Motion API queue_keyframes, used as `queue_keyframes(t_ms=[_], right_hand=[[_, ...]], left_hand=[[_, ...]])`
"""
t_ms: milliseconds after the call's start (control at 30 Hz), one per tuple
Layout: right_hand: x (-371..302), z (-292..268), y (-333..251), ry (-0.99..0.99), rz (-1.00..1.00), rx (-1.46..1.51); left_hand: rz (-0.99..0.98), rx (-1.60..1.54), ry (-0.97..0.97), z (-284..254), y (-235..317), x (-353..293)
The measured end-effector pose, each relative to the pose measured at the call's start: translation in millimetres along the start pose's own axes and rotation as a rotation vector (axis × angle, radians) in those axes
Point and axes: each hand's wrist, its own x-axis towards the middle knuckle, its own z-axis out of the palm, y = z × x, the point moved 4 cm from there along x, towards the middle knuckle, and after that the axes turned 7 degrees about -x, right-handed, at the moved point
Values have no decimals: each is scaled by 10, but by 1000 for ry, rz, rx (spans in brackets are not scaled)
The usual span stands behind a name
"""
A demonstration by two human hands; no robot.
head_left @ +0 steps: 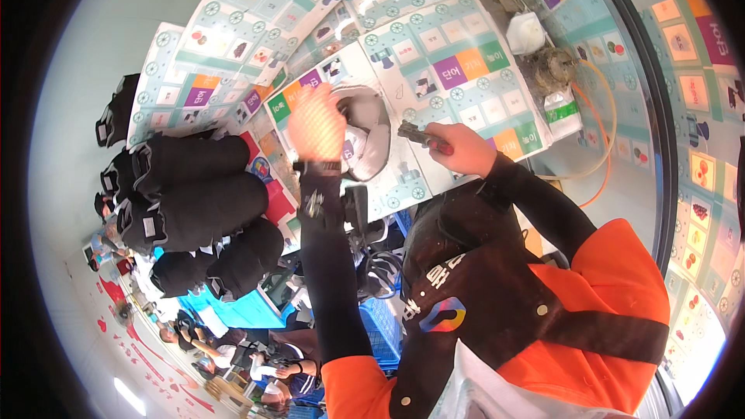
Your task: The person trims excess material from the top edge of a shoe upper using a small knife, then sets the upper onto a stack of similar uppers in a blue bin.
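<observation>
My right hand (469, 152) is closed around a hand tool with a dark metal head and a red handle (425, 138); it looks like a pair of pliers. The tool's head points left, toward a grey, soft-looking piece with a dark opening (374, 138), and stays apart from it. This piece lies on the patterned table sheet (403, 186). My left hand (317, 124) is at the left side of the grey piece. Its fingers are blurred and overexposed, so whether they grip the piece does not show.
Stacks of black, rounded fabric pieces (202, 202) stand at the left. A white item (526, 33) and a greasy metal part (552, 68) sit at the table's right edge, near orange and yellow hoses (609, 132). Blue crates (380, 330) are below; people (268, 365) work farther off.
</observation>
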Motion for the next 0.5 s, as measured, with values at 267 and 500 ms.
queue_keyframes(t_ms=[267, 500], right_hand=[[317, 429, 348, -7, 98, -157], [336, 536, 371, 45, 177, -138]], left_hand=[[-217, -83, -391, 940, -281, -103], [-257, -53, -484, 955, -144, -41]])
